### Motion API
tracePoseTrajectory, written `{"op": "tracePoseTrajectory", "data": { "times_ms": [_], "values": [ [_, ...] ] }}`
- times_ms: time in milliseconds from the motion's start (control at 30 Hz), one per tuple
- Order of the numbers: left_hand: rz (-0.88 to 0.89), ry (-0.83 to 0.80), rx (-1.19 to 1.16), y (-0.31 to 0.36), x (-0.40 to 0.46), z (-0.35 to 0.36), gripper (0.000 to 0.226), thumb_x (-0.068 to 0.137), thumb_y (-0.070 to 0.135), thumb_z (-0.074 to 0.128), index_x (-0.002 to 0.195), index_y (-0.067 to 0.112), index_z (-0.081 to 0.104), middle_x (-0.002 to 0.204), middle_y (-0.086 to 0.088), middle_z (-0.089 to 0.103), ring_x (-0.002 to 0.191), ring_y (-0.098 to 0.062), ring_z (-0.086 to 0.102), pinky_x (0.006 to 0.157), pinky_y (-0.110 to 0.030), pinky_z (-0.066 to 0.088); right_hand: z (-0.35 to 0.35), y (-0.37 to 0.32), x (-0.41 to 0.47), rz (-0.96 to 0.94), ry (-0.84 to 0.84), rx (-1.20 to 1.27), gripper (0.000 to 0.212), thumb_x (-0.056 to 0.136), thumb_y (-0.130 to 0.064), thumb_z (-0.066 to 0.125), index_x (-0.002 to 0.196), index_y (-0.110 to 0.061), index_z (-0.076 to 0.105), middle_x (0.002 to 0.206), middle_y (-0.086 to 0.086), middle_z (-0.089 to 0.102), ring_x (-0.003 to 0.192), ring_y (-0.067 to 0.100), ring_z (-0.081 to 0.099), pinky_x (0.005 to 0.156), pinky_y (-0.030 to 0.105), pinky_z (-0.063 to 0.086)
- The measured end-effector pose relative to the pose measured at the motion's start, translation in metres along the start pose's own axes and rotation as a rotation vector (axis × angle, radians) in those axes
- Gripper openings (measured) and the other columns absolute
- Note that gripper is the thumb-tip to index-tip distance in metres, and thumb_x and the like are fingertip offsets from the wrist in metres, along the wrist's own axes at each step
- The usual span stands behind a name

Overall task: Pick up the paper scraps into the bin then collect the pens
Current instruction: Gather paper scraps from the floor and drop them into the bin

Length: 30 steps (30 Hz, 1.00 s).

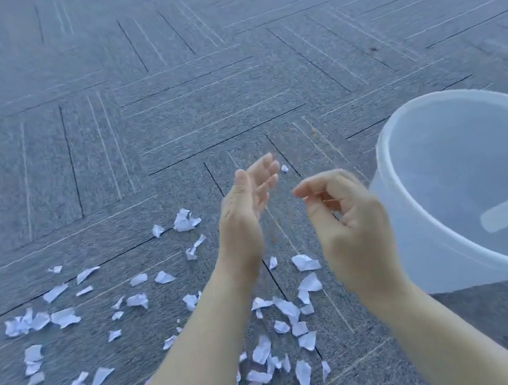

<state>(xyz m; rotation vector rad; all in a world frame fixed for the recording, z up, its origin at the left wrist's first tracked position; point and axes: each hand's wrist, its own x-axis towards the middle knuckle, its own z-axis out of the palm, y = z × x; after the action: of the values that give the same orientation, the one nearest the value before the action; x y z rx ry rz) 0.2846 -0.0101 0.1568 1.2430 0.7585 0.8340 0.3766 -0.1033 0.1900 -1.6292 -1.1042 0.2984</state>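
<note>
Landmark: the bin point(467, 190), a translucent white plastic tub standing on the grey carpet floor point(164, 106) at your right, its open mouth facing up and tipped slightly towards you. A pale rectangular label shows through its far wall.
Paper scraps: the paper scraps point(65, 316) lie scattered on the floor to the left of the bin and nearer to you, spread in a loose field that runs from beside the bin's base out to the left edge of view. Most are small torn white pieces, crumpled or flat, pointing every way, with no shared long axis.
Stray scrap: one small scrap point(284, 168) shows just beyond your left fingertips, left of the bin's rim; whether it is falling or lying on the floor cannot be told.
Left hand: your left hand point(248, 206) is raised left of the bin, palm turned towards the bin, fingers straight and together, pointing away from you. It holds nothing.
Right hand: your right hand point(340, 214) is raised just beside the bin's near-left wall, fingers loosely curled, thumb and forefinger tips close together. The view is blurred here and you cannot tell whether anything is pinched between them.
Pens: none can be made out.
</note>
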Motion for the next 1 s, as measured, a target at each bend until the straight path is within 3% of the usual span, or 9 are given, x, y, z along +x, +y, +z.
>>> {"op": "tracePoseTrajectory", "data": {
  "times_ms": [100,167,233,300,433,600,700,800,1000],
  "values": [
    [-0.135,0.239,0.342,-0.056,-0.040,-0.062,0.047,0.093,0.044,0.027,0.121,0.026,0.060,0.127,0.005,0.062,0.124,-0.010,0.052,0.105,-0.030,0.037,0.044,0.038,-0.022,0.077,-0.243,-0.104,0.021,0.091,-0.003,0.056,0.100,-0.019,0.068,0.099,-0.011,0.063,0.095,0.005,0.058,0.083,0.021,0.045],
    [-0.252,0.284,0.690,-0.093,-0.074,-0.101,0.050,0.092,0.048,0.025,0.129,0.030,0.053,0.140,0.004,0.051,0.134,-0.015,0.040,0.111,-0.038,0.031,0.068,0.074,-0.037,0.206,-0.488,-0.254,0.029,0.095,-0.018,0.052,0.123,-0.023,0.058,0.124,-0.010,0.055,0.122,0.015,0.046,0.099,0.029,0.039],
    [-0.373,0.298,1.050,-0.122,-0.107,-0.132,0.055,0.093,0.055,0.024,0.140,0.034,0.041,0.154,0.001,0.033,0.143,-0.020,0.022,0.116,-0.048,0.017,0.080,0.112,-0.056,0.300,-0.679,-0.511,0.048,0.097,-0.039,0.046,0.144,-0.031,0.038,0.153,-0.004,0.031,0.144,0.024,0.019,0.114,0.038,0.024],
    [-0.511,0.299,1.252,-0.137,-0.134,-0.152,0.058,0.093,0.060,0.025,0.148,0.039,0.024,0.160,0.001,0.013,0.147,-0.024,0.006,0.116,-0.054,0.007,0.080,0.143,-0.071,0.317,-0.710,-0.705,0.058,0.095,-0.054,0.040,0.149,-0.040,0.023,0.162,-0.004,0.006,0.149,0.025,0.000,0.119,0.045,0.011],
    [-0.506,0.197,1.297,-0.152,-0.148,-0.165,0.064,0.093,0.062,0.023,0.150,0.040,0.005,0.161,0.003,-0.005,0.148,-0.022,-0.010,0.117,-0.051,-0.001,0.076,0.174,-0.084,0.228,-0.699,-0.690,0.061,0.093,-0.061,0.035,0.149,-0.041,0.022,0.163,-0.007,0.000,0.148,0.022,-0.013,0.119,0.045,-0.004],
    [-0.241,-0.155,1.245,-0.161,-0.150,-0.144,0.063,0.093,0.054,0.015,0.151,0.032,0.016,0.161,0.010,0.003,0.145,-0.006,-0.013,0.120,-0.041,-0.004,0.090,0.164,-0.114,-0.067,-0.912,-0.525,0.063,0.092,-0.060,0.033,0.149,-0.035,0.028,0.160,-0.016,0.008,0.147,0.007,-0.013,0.120,0.045,0.005],
    [-0.141,-0.121,1.198,-0.161,-0.183,-0.151,0.062,0.094,0.056,0.029,0.149,0.028,0.027,0.158,0.011,0.013,0.147,-0.007,0.002,0.119,-0.042,0.008,0.087,0.153,-0.135,-0.181,-0.956,-0.395,0.058,0.094,-0.054,0.040,0.149,-0.036,0.028,0.159,-0.016,0.016,0.148,0.006,0.002,0.120,0.045,0.011],
    [-0.163,-0.003,1.377,-0.160,-0.228,-0.171,0.080,0.083,0.069,0.041,0.150,0.028,0.023,0.158,0.002,0.014,0.147,-0.021,0.009,0.117,-0.049,0.005,0.071,0.156,-0.147,-0.228,-0.880,-0.412,0.069,0.088,-0.062,0.046,0.149,-0.038,0.024,0.161,-0.008,0.017,0.149,0.016,0.006,0.119,0.048,0.010],
    [-0.239,-0.113,1.492,-0.177,-0.276,-0.157,0.103,0.068,0.085,0.042,0.151,0.033,0.013,0.159,-0.007,0.016,0.146,-0.029,0.014,0.112,-0.060,0.010,0.061,0.164,-0.178,-0.428,-1.027,-0.548,0.103,0.072,-0.080,0.054,0.153,-0.033,0.012,0.162,0.008,0.007,0.149,0.035,0.003,0.116,0.059,0.013]
  ]
}}
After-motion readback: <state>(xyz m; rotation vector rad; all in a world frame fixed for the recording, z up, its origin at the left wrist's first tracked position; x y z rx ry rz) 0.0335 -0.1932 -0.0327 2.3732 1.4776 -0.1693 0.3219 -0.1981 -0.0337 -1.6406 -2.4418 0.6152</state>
